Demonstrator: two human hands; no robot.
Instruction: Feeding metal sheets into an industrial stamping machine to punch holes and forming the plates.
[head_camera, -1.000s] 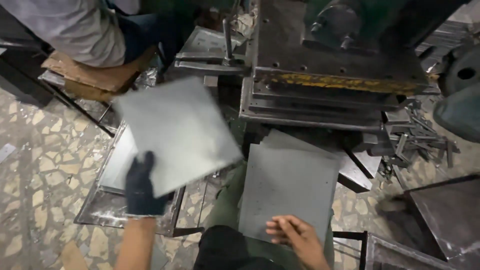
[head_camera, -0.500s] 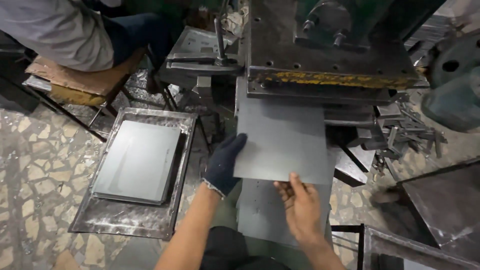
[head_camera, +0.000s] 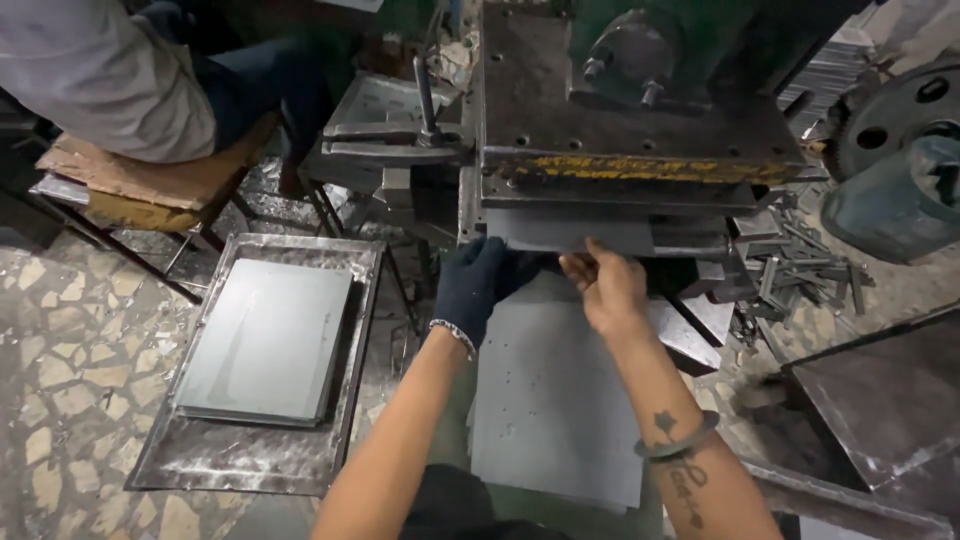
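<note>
My left hand (head_camera: 472, 287), in a dark glove, and my bare right hand (head_camera: 606, 284) both grip the near edge of a grey metal sheet (head_camera: 570, 235). The sheet lies flat and reaches under the head of a heavy press (head_camera: 630, 120); most of it is hidden there. Below my hands, another grey sheet (head_camera: 555, 400) rests over my lap.
On the floor at left a metal tray (head_camera: 250, 455) holds a stack of grey sheets (head_camera: 268, 340). Another person sits on a stool (head_camera: 150, 190) at upper left. Metal scrap (head_camera: 800, 275) lies to the right of the press, with a dark tray (head_camera: 880, 400) at lower right.
My left hand carried a sheet from the left side over to the press. Both hands then pushed it forward under the press head.
</note>
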